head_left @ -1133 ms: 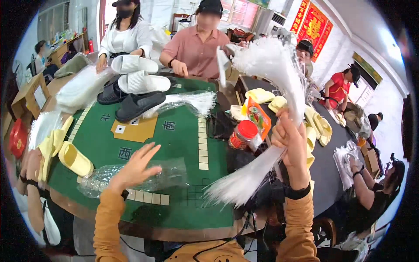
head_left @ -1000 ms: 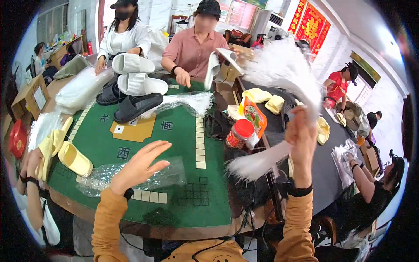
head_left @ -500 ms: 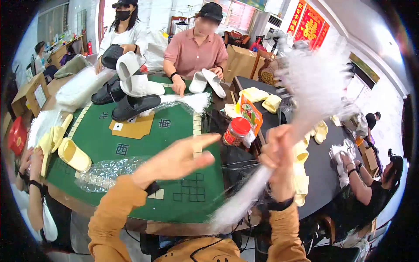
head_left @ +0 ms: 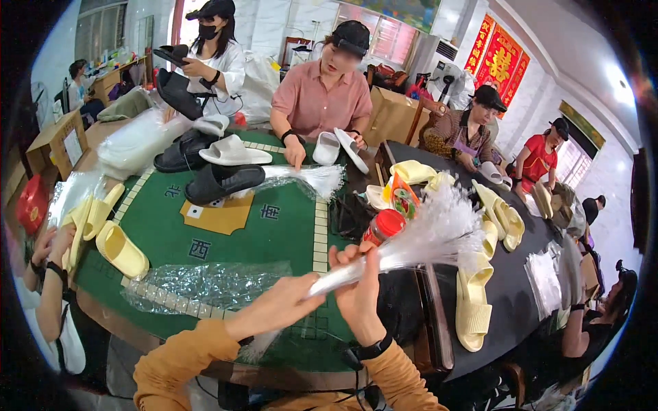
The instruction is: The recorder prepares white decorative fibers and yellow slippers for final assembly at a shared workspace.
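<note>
A bundle of thin clear plastic bags [head_left: 435, 229] is gathered tight at its lower end and fans out toward the upper right. My left hand [head_left: 277, 303] is closed on the narrow lower end. Just above it, my right hand [head_left: 360, 291] wraps round the bundle, palm up, with fingers curled. Behind the bundle stands a jar with a red lid [head_left: 389, 222], partly covered by it. A crumpled clear plastic sheet [head_left: 212, 284] lies on the green table, left of my hands.
On the green table [head_left: 171, 240] lie black slippers [head_left: 223, 183], a grey slipper [head_left: 236, 151] and yellow slippers [head_left: 122, 248]. The dark table [head_left: 510, 288] at right holds more yellow slippers [head_left: 473, 308] and plastic bags [head_left: 545, 277]. Several co-workers sit or stand around, one opposite [head_left: 322, 103].
The bundle has come down from upright to a slant across my front. My left hand, earlier free with fingers stretched, now grips its lower end. The view has shifted slightly.
</note>
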The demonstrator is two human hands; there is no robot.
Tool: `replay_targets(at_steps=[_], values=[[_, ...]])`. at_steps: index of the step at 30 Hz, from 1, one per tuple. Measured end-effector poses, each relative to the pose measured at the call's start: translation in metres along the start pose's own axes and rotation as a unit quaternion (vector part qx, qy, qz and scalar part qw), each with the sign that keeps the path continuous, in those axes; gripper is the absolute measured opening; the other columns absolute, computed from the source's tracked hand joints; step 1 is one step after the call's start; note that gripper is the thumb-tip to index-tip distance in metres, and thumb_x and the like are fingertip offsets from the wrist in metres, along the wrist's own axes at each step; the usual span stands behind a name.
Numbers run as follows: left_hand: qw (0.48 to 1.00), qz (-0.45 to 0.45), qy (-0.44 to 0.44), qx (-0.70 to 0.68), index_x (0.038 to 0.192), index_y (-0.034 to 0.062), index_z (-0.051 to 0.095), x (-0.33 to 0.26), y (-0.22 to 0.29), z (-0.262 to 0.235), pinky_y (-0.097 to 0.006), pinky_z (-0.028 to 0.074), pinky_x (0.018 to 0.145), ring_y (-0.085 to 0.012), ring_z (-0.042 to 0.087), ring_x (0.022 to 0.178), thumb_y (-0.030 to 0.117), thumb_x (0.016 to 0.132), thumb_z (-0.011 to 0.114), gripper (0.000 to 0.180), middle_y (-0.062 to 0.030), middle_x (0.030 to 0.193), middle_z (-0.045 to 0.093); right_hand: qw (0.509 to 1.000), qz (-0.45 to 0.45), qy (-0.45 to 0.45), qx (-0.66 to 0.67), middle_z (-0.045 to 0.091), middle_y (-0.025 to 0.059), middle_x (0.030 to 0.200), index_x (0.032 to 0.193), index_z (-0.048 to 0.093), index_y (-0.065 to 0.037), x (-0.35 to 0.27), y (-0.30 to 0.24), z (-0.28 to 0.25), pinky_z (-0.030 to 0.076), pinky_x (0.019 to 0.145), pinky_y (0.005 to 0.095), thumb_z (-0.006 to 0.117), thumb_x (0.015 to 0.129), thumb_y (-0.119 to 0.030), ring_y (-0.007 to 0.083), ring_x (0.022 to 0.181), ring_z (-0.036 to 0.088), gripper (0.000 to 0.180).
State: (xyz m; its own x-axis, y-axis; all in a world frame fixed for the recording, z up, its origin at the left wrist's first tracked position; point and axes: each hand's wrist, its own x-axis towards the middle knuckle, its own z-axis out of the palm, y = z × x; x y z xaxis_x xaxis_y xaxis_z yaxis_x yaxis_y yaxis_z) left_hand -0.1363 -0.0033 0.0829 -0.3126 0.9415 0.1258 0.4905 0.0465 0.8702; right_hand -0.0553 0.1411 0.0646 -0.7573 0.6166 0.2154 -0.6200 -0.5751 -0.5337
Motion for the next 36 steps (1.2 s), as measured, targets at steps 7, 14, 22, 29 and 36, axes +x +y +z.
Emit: replay_targets(at_steps=[7,14,22,29,36], values=[[0.951,0.002,0.106,0.291,0.091,-0.0005,0.044,-0.013,-0.018,-0.017,-0.047,0.050,0.053,-0.0416,0.062,0.068,0.005,0.088,0.051,0.009,-0.0210,0.077,0.059,0.931,0.288,-0.079,-0.209,0.049,0.0087,0.140,0.141,0.041,-0.005,-0.034,-0.003,-0.049,0.031,0.112,0.0413,0.047,0.100,-0.038,0.0223,0.131,0.044,0.053],[0.881,0.012,0.106,0.460,0.087,0.0037,0.047,-0.012,-0.051,-0.017,-0.040,0.052,0.054,-0.0285,0.066,0.066,0.004,0.082,0.055,0.010,-0.0116,0.076,0.058,0.730,0.094,-0.293,-0.610,0.060,0.0140,0.118,0.129,0.054,-0.002,-0.041,-0.057,0.022,0.047,0.096,0.0361,0.066,0.088,-0.010,0.0255,0.112,0.058,0.044],[0.837,0.143,0.114,0.516,0.095,0.0043,0.053,-0.019,-0.022,-0.017,-0.033,0.048,0.059,-0.0203,0.060,0.069,0.013,0.077,0.059,0.021,-0.0055,0.078,0.053,0.473,-0.009,-0.427,-0.770,0.063,0.0253,0.096,0.130,0.042,0.004,0.025,-0.024,0.024,0.052,0.080,0.0465,0.067,0.072,-0.001,0.0403,0.096,0.063,0.064],[0.875,0.168,0.134,0.434,0.138,0.0032,0.045,-0.029,-0.016,-0.048,-0.053,0.035,0.104,-0.0262,0.054,0.102,0.008,0.076,0.066,0.066,-0.0129,0.099,0.056,0.524,0.097,-0.413,-0.739,0.062,0.0265,0.075,0.111,0.052,0.001,0.026,-0.018,0.008,0.050,0.066,0.0499,0.057,0.082,-0.004,0.0451,0.077,0.062,0.031],[0.871,0.163,0.128,0.444,0.104,0.0009,0.060,-0.010,-0.044,-0.049,-0.050,0.037,0.105,-0.0253,0.056,0.097,0.007,0.075,0.061,0.030,-0.0109,0.089,0.053,0.635,0.353,-0.324,-0.606,0.059,0.0100,0.067,0.106,0.054,-0.004,0.025,-0.021,0.026,0.046,0.052,0.0351,0.063,0.091,-0.029,0.0189,0.057,0.057,0.030]])
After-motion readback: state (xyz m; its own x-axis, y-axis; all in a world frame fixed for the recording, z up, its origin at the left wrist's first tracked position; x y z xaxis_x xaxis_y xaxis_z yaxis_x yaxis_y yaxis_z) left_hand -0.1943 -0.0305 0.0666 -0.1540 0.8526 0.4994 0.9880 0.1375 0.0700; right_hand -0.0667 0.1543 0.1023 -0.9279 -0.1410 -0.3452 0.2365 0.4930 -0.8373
